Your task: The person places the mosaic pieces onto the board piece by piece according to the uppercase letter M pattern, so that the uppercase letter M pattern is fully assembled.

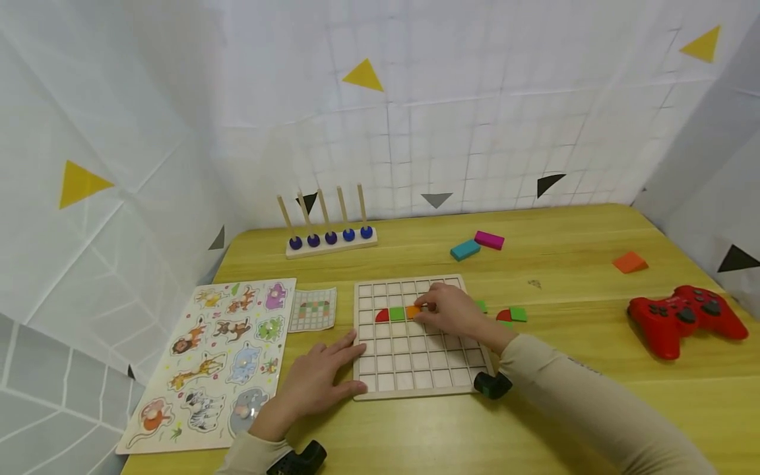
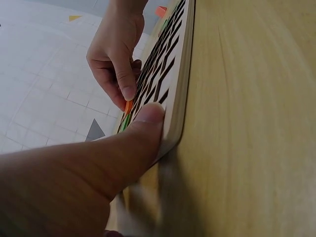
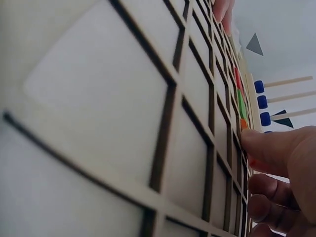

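Head view: the right hand (image 1: 454, 311) pinches an orange tile (image 1: 413, 311) into the grid board (image 1: 415, 382), right of a green tile (image 1: 396, 314); the left hand (image 1: 320, 379) lies flat, fingers straight, on the board's left edge. Left wrist view: the thumb presses that rim; the tile is barely visible. Right wrist view: fingertips (image 3: 256, 145) hide the tile's cell.

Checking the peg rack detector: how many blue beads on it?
5, one at the foot of each peg of the peg rack at the table's back left: blue beads in a row; none looks hidden.

Red gamepad (image 1: 683, 316); orange tile (image 1: 412, 311); 5 blue beads (image 1: 330, 237).
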Demonstrator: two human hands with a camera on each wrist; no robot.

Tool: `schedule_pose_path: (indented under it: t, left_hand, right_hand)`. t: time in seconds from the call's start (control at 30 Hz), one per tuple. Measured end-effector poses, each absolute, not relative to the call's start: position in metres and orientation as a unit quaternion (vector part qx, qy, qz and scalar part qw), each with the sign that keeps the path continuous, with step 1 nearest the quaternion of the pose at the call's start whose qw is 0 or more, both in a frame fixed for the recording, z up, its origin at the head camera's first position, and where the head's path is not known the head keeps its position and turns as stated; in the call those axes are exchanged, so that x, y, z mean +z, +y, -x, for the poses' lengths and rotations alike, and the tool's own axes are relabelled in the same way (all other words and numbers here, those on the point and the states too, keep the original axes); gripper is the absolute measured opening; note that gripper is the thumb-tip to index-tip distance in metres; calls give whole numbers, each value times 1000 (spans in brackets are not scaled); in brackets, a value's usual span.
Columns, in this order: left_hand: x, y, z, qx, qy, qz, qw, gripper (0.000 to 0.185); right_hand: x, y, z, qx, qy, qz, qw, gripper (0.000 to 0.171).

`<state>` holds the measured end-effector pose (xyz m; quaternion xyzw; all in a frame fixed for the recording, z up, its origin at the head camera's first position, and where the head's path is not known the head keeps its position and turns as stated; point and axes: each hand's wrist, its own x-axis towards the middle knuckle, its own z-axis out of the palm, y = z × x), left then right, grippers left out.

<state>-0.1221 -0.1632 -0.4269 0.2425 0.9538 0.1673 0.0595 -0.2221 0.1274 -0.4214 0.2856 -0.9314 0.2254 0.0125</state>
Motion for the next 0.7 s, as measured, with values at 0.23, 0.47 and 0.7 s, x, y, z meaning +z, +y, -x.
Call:
schedule_pose_path:
  t: [0.23,0.47,0.7]
  left_hand:
    - [-426,-163,121,168,954,-239,61,66]
    - [-427,-162,121,170,955,-237,65,66]
    - [-427,-163,121,172,954,-237,62,66]
  right_hand:
    - [-422,126,220,226,-934,-276,6,31]
    - [-424,128,221,230,-932,-279,15,29]
    - [-423,132,221,229,-935,-272,14,31]
